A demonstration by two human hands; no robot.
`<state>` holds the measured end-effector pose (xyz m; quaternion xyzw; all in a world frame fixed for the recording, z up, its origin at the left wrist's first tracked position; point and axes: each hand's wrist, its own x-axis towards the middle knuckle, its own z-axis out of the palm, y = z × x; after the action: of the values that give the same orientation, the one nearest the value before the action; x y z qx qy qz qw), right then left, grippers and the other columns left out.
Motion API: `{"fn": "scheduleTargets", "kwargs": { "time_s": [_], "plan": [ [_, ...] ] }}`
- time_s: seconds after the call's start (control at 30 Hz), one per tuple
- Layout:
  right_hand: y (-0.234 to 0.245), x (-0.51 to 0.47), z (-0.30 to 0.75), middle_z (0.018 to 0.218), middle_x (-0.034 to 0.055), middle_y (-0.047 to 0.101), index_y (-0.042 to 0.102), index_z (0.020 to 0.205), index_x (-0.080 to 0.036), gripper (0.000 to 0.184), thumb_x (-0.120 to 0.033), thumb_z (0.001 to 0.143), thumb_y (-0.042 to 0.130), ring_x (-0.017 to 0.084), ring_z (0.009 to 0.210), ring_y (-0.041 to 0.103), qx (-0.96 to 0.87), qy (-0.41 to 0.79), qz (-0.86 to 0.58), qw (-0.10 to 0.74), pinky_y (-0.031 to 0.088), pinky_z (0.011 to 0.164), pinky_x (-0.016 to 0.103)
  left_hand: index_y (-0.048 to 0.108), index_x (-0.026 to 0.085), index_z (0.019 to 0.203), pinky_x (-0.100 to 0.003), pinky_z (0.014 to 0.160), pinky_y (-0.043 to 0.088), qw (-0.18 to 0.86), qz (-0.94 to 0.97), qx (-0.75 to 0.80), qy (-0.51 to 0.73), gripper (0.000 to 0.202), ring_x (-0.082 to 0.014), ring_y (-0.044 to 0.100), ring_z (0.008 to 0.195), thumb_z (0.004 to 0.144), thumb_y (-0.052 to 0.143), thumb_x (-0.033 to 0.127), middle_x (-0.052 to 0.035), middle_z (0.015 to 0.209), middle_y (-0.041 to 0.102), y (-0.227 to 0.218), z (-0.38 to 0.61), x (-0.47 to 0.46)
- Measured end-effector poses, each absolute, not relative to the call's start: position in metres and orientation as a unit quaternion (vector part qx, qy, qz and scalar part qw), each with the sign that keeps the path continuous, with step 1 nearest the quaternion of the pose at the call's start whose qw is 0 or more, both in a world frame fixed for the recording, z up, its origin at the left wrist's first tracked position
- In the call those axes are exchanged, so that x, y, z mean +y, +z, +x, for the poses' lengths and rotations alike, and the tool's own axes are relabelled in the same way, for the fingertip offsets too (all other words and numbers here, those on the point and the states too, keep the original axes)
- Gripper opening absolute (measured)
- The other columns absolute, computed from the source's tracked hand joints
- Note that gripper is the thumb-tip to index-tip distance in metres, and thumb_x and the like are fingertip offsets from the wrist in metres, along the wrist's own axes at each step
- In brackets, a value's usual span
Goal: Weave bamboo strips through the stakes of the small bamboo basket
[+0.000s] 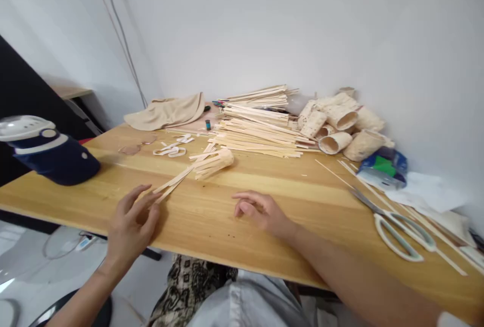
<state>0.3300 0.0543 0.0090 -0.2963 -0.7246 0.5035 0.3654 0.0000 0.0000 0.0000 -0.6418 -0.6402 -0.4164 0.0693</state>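
Note:
My left hand (133, 216) is over the near left part of the wooden table, fingers apart. Its fingertips are at the near ends of a few pale, flat wooden strips (177, 180); whether they touch is hard to tell. Beyond, the strips run to a small woven piece (215, 164) with strip ends sticking out, lying on its side. My right hand (261, 212) rests on the table to the right of the strips, fingers loosely bent and thumb apart, with nothing visible in it.
Stacked strips (260, 133) lie at the back, beside bark-like tubes (340, 120). Scissors with pale handles (401, 234) lie right, near long thin sticks. A dark blue covered bottle (56, 158) stands left. Beige cloth (168, 111), glasses (136, 146) and white ribbon curls (172, 149) sit farther back.

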Motion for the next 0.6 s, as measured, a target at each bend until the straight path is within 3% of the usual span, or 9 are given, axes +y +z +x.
{"fn": "scheduleTargets", "kwargs": {
  "time_s": [0.17, 0.47, 0.6],
  "plan": [
    [0.009, 0.0551, 0.3286, 0.089, 0.008, 0.079, 0.072, 0.119, -0.018, 0.059, -0.069, 0.096, 0.054, 0.019, 0.083, 0.075, -0.721, 0.509, -0.305, 0.358, 0.06, 0.083, 0.034, 0.072, 0.03, 0.1, -0.059, 0.108, 0.054, 0.097, -0.646, -0.63, -0.419, 0.019, -0.0375, 0.068, 0.118, 0.091, 0.059, 0.039, -0.0102, 0.124, 0.069, -0.0029, -0.0024, 0.0066],
    [0.007, 0.0573, 0.3287, 0.087, 0.0075, 0.079, 0.074, 0.114, -0.018, 0.058, -0.069, 0.097, 0.053, 0.019, 0.081, 0.075, -0.712, 0.512, -0.313, 0.364, 0.061, 0.082, 0.033, 0.073, 0.026, 0.093, -0.055, 0.108, 0.053, 0.103, -0.669, -0.607, -0.417, 0.018, -0.0336, 0.067, 0.125, 0.093, 0.056, 0.033, -0.0118, 0.118, 0.074, -0.0014, -0.0013, 0.0067],
    [0.0053, 0.0588, 0.329, 0.085, 0.0073, 0.079, 0.074, 0.113, -0.017, 0.06, -0.071, 0.096, 0.053, 0.018, 0.079, 0.075, -0.709, 0.513, -0.314, 0.368, 0.061, 0.081, 0.034, 0.074, 0.026, 0.092, -0.051, 0.106, 0.056, 0.081, -0.661, -0.613, -0.425, 0.022, -0.032, 0.071, 0.118, 0.093, 0.055, 0.035, -0.0109, 0.113, 0.077, -0.004, -0.001, 0.0074]
  ]
}}
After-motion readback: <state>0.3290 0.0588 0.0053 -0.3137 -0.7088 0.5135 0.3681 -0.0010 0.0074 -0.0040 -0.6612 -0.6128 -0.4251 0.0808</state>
